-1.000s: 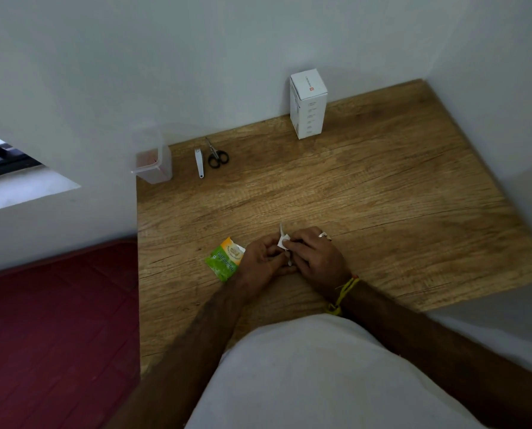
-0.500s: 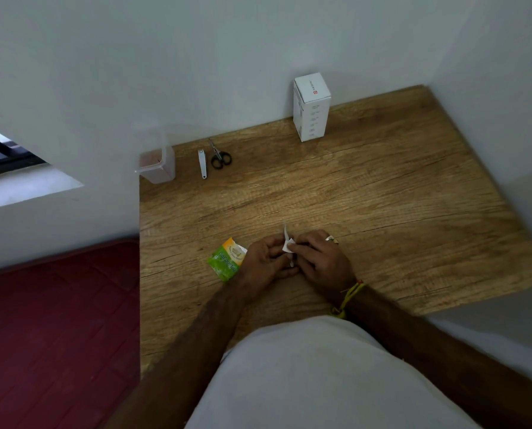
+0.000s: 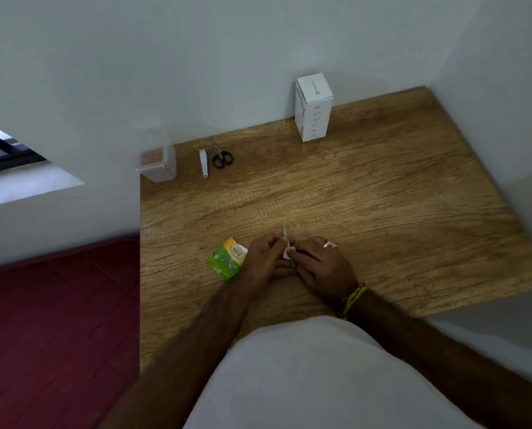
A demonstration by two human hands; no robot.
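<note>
Left hand [image 3: 266, 258] & right hand [image 3: 318, 264] meet, both pinching a small white paper bit [image 3: 287, 247], prob. to unfold it. Green sachet [image 3: 227, 258] lies beside the left hand.

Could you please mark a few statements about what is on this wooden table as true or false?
1. The left hand and the right hand both pinch the white paper piece. True.
2. The green sachet lies to the right of the right hand. False: it lies by the left hand, on that hand's outer side.
3. The white box stands upright close to the wall. True.
4. The scissors lie inside the clear container. False: they lie on the table beside the nail clipper, apart from the container.
</note>
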